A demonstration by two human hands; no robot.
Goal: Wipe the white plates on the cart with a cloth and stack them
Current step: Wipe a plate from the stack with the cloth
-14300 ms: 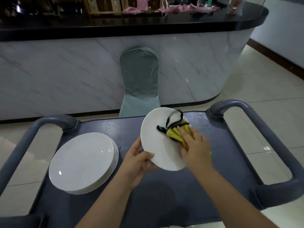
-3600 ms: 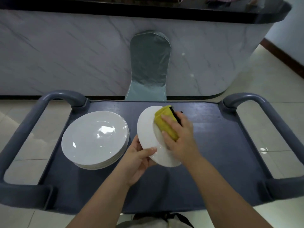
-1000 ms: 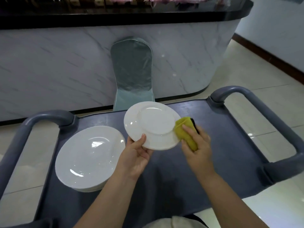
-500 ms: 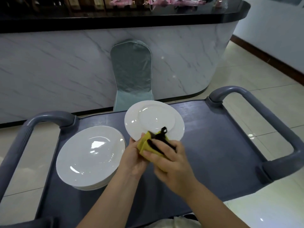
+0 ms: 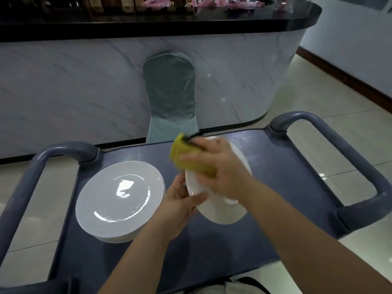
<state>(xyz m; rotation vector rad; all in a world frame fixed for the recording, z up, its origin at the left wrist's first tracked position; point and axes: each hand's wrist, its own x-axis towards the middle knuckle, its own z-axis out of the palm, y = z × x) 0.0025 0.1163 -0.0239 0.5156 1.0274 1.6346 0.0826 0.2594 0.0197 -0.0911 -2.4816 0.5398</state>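
Here left hand [image 5: 180, 206] grips plate [image 5: 222, 211] rim; right hand [image 5: 220, 172] clutches yellow cloth [image 5: 180, 151] against it.

Plate [image 5: 220, 211] under right hand [image 5: 220, 172]: white glazed ceramic, smooth, glossy. Cloth [image 5: 186, 158] in that hand: yellow, soft matt fabric, dark trim, blurred. Stack [image 5: 118, 200] left of left hand [image 5: 180, 206]: same glossy white glaze, bright glare on top. Cart [image 5: 286, 177] deck below both hands: dark blue-grey plastic, matt, smooth; handles [image 5: 339, 149] same plastic, slight sheen. Beyond the hands: chair cover [image 5: 169, 92] silvery satin-like cloth; bar [image 5: 74, 92] front marble-look, smooth, top black and glossy. Floor [image 5: 331, 102]: pale polished tiles, reflective.
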